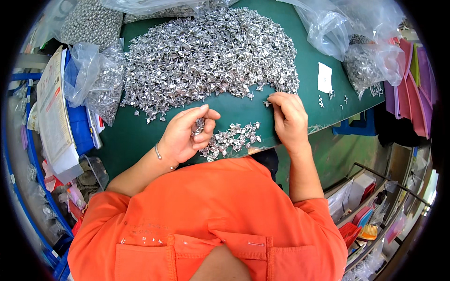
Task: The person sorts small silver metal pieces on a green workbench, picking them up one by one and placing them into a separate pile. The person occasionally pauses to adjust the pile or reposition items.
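Observation:
A broad heap of small silvery metal pieces (206, 54) covers the far middle of the green table (232, 110). My left hand (185, 133), palm turned up and fingers curled, holds several of these pieces. Just right of it, near the table's front edge, lies a smaller pile of the same pieces (234, 138). At the heap's near right edge, my right hand (288, 114) pinches one small metal piece (267, 103) between thumb and fingertips.
Bags of metal parts (105, 82) stand at the left, beside blue folders and papers (56, 107). On the right are a white paper slip (324, 77), a few loose pieces (321, 101) and another filled bag (368, 70). A shelf of boxes (361, 196) stands lower right.

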{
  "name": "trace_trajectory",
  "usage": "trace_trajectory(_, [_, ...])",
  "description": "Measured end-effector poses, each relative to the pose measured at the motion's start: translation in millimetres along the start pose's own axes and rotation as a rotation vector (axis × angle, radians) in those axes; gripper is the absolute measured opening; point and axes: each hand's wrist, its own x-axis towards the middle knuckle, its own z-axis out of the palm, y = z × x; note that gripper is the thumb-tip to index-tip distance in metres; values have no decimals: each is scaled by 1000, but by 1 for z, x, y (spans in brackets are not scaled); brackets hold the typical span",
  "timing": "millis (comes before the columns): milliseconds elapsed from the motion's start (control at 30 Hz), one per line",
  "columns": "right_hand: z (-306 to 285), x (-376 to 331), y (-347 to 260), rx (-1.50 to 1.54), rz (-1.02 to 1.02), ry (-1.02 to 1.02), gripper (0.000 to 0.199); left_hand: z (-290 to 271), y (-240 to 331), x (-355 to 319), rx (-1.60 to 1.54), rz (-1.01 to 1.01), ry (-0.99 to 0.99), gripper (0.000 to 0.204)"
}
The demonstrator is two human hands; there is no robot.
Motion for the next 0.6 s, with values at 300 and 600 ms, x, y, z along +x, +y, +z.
trace_trajectory(300, [-5,3,1,51,-52,6,26,3,0,0,2,2,7,33])
trace_trajectory(600, [-9,0,0,60,83,-24,23,1,0,0,1,-1,3,33])
